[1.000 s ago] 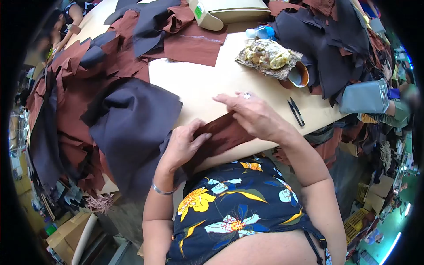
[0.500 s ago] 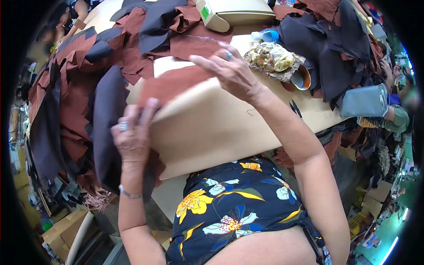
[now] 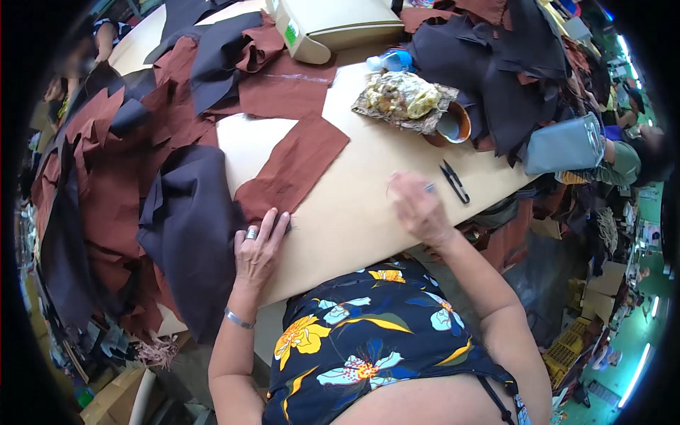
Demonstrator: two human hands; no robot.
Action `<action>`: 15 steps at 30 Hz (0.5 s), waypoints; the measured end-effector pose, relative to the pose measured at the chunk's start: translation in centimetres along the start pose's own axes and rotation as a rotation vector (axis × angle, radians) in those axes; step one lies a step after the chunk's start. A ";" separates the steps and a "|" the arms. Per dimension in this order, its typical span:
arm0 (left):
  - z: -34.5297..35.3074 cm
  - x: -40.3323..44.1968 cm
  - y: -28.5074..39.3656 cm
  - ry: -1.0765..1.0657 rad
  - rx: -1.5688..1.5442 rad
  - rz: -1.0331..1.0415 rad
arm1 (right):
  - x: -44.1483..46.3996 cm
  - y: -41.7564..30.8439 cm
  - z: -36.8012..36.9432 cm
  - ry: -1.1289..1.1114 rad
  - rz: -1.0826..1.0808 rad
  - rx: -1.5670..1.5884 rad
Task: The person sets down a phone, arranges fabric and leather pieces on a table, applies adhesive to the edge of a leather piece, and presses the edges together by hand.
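Observation:
My left hand (image 3: 259,248) lies with fingers spread on the lower end of a reddish-brown cloth strip (image 3: 301,159), at the edge of a dark cloth (image 3: 190,219). The strip is flat and slants up to the right. My right hand (image 3: 419,205) is above the bare table right of the strip, blurred, with its fingers curled; whether it holds anything is not clear. Black thread snips (image 3: 455,182) rest on the table just to its right.
Brown and dark cloth heaps cover the table (image 3: 347,227) at left and back right. Beyond the hands are a cardboard box (image 3: 340,25), a bottle (image 3: 391,61), a crumpled bundle (image 3: 404,99), a bowl (image 3: 460,124) and a grey pouch (image 3: 564,146). Other people are at both sides.
The brown strip, lifted in my hands before, now lies flat. My left hand has come down on its lower end, and my right hand has let go and moved down and right.

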State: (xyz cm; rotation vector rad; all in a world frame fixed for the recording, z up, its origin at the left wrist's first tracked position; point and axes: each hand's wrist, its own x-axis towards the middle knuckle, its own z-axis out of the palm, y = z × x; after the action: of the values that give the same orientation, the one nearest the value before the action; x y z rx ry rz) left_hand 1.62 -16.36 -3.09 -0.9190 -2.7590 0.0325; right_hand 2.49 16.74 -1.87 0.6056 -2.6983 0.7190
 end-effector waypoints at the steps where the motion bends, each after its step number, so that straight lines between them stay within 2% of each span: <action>1: 0.0 0.0 -0.1 -0.006 -0.004 0.015 | 0.3 1.1 -1.5 0.101 0.061 -0.053; 3: 0.1 -0.1 -0.2 0.001 -0.022 0.056 | 1.8 3.0 -4.5 0.202 0.213 -0.280; 8: 0.3 -0.2 -0.5 0.050 -0.081 0.153 | 3.6 7.1 -6.6 -0.070 0.483 -0.459; 15: 0.8 -0.5 -0.5 0.060 -0.115 0.109 | 5.9 8.1 -6.9 -0.324 0.625 -0.618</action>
State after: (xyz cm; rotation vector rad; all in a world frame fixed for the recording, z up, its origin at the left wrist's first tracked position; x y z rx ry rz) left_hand 1.50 -17.02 -3.92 -1.0816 -2.6768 -0.1345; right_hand -5.28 24.86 2.78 -0.3125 -3.1874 -0.1490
